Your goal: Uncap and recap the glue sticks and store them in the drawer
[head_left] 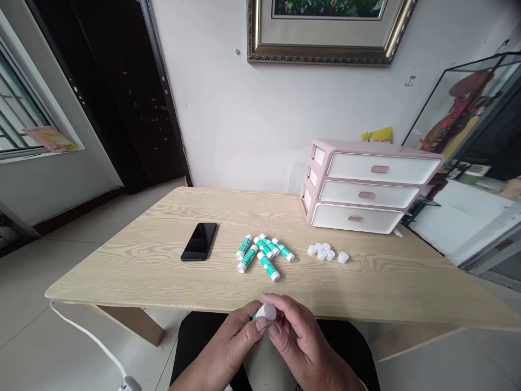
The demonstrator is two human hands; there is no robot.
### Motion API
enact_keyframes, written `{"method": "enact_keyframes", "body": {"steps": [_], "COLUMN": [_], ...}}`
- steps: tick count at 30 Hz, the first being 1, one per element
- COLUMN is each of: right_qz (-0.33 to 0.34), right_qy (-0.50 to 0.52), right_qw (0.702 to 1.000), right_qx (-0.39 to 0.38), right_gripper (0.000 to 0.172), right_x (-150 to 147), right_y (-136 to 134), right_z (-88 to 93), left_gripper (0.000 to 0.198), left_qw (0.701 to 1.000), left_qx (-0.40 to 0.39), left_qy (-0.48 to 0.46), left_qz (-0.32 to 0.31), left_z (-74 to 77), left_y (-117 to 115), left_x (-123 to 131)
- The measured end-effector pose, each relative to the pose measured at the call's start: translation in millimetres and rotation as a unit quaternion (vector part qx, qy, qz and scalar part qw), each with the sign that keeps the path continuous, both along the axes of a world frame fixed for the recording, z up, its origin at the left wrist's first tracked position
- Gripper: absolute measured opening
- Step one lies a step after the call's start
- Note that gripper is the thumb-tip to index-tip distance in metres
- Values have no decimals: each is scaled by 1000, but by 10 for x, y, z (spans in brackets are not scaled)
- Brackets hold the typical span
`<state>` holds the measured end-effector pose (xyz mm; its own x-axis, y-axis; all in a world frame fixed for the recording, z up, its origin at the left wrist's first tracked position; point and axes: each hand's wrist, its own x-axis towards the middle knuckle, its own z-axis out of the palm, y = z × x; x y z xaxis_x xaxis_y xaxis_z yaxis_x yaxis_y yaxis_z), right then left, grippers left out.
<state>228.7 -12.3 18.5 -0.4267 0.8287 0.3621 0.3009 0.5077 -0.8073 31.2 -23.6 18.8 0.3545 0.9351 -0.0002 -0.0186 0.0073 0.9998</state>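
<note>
Just over the table's front edge, my left hand (232, 339) is closed around a glue stick (266, 311). Its white cap end points up toward me, and a sliver of the green label shows between the fingers. My right hand (299, 339) curls about that white end, index finger along its top and thumb below; its other fingers are partly hidden. Beyond my hands, several green-and-white glue sticks (268, 267) lie in a loose group on the table. To their right sits a cluster of several small white caps (321, 254), one slightly apart from the others (343, 257).
A black phone (199, 241) lies left of the glue sticks on the wooden table (134, 260). At the back right stands a pink and white drawer unit (366, 194). A white cable (89, 334) hangs at the table's left corner. A framed picture (325, 51) is on the wall.
</note>
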Motion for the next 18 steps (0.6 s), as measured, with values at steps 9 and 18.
{"method": "enact_keyframes", "body": {"steps": [9,18], "right_qz": [-109,-273], "right_qy": [79,22], "right_qw": [990,962], "right_qx": [-35,-11], "right_gripper": [38,44], "right_x": [106,334], "right_y": [287,693], "right_z": [-428,-681], "left_gripper": [61,54], "left_qw": [997,992], "left_qx": [-17,2], "left_qy": [44,-59], "left_qz": [68,115], "left_z": [-58,-203], "left_y": [45,151], "left_x": [-19,-156]}}
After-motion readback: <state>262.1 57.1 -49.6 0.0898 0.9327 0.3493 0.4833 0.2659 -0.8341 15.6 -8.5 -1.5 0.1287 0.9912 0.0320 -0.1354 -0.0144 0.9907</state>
